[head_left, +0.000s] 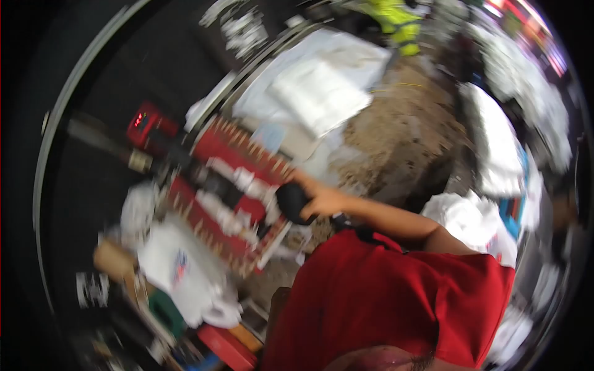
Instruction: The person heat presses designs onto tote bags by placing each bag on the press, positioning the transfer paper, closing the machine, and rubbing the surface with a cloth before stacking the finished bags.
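My right hand (322, 198), at the end of a bare arm, is closed around a black rounded knob (292, 202). The knob sits at the near end of a machine with a red bed (244, 151). Rows of small brass-coloured pins line both red sides. Between them runs a carriage with white, black and red parts (226, 191). A red digital display (148, 127) glows at the machine's far end. Motion blur hides the finer parts. My left hand is not in view; my red shirt (396, 290) fills the lower part of the view.
White folded sheets (318, 93) lie beyond the machine. White plastic bags (185, 266) sit beside it, with another white bag (464, 213) by my arm. A brown stained floor (396, 136) shows at upper right. A yellow high-visibility garment (399, 25) is at the top.
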`<state>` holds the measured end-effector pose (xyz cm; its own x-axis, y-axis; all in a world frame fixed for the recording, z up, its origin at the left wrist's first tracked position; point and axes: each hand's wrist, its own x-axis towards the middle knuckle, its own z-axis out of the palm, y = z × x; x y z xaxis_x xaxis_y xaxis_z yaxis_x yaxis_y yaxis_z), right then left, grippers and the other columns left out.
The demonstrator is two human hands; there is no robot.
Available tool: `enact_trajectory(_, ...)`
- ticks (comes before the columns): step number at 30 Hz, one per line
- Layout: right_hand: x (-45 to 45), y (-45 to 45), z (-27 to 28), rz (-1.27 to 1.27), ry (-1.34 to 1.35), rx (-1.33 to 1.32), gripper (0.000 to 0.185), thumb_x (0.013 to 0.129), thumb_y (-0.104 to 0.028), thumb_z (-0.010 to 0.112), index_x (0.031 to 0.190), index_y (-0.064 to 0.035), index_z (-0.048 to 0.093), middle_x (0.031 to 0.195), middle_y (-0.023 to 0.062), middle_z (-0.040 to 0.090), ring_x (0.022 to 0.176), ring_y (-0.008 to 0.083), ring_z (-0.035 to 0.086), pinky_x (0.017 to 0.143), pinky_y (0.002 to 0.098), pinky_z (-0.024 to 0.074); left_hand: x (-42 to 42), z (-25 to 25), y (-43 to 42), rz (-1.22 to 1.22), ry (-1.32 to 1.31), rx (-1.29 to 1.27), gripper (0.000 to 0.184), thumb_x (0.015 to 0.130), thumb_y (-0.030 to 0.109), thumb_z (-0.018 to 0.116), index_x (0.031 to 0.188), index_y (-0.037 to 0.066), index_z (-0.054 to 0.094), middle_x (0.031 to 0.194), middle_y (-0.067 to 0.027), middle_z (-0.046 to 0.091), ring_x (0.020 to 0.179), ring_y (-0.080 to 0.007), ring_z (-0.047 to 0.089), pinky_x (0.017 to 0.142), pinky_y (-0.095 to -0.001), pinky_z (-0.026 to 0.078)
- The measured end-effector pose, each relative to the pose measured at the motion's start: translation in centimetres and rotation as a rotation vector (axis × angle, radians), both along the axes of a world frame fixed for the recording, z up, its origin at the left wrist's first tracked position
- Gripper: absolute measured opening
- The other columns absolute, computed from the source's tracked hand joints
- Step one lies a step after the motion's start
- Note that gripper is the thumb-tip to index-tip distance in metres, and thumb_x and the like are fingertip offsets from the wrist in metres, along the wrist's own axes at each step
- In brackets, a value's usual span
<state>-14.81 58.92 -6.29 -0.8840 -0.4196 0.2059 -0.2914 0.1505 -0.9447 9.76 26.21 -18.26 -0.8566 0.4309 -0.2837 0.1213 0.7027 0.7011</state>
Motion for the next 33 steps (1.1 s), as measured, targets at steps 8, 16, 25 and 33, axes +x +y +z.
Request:
enact_trajectory(8, -1.7, -1.3, 3.0, 0.286, -0.267, -0.060, 0.083, 0.061, 0.005, 0.075, 0.138, -0.0075, 0.049, 0.131, 0.0077, 0.057, 0.126, 0.0209, 0.052, 0.108, 0.0347, 0.0397, 12.1, -20.4, -0.7, 0.500, -0.027, -0.075, 0.035, 0.086, 0.023, 0.059, 0.112, 0.001, 0.064, 0.099, -0.0160, 0.068, 0.089, -0.0320, 0.066, 0.080, -0.0364, 0.053)
enact_trajectory(16, -3.9, -5.5, 3.0, 0.137, -0.027, 0.115, 0.077, 0.072, 0.003, 0.071, 0.142, -0.0152, 0.047, 0.134, 0.0137, 0.058, 0.116, 0.0261, 0.061, 0.100, 0.0369, 0.0479, 10.0, -26.3, 1.5, 0.597, 0.072, -0.163, 0.034, 0.083, 0.022, 0.059, 0.109, 0.001, 0.065, 0.096, -0.0166, 0.068, 0.087, -0.0323, 0.066, 0.079, -0.0362, 0.053)
enact_trajectory(25, -16.1, 2.7, -6.5, -0.519, -0.589, 0.080, 0.061, 0.067, -0.012, 0.074, 0.123, 0.0002, 0.053, 0.101, 0.0135, 0.064, 0.083, 0.0241, 0.065, 0.071, 0.0353, 0.0547, 2.1, -25.7, 4.5, 0.687, 0.018, -0.189, 0.032, 0.084, 0.022, 0.058, 0.107, 0.001, 0.066, 0.095, -0.0167, 0.068, 0.087, -0.0320, 0.066, 0.079, -0.0364, 0.053)
enact_trajectory(33, -16.8, 0.8, -5.6, -0.288, -0.593, -0.304, 0.057, 0.071, -0.010, 0.067, 0.127, -0.0037, 0.056, 0.106, 0.0106, 0.065, 0.094, 0.0221, 0.063, 0.083, 0.0359, 0.0509, 6.8, -21.8, 4.8, 0.712, -0.061, -0.099, 0.031, 0.084, 0.022, 0.057, 0.105, 0.001, 0.066, 0.094, -0.0168, 0.068, 0.086, -0.0318, 0.066, 0.080, -0.0366, 0.053)
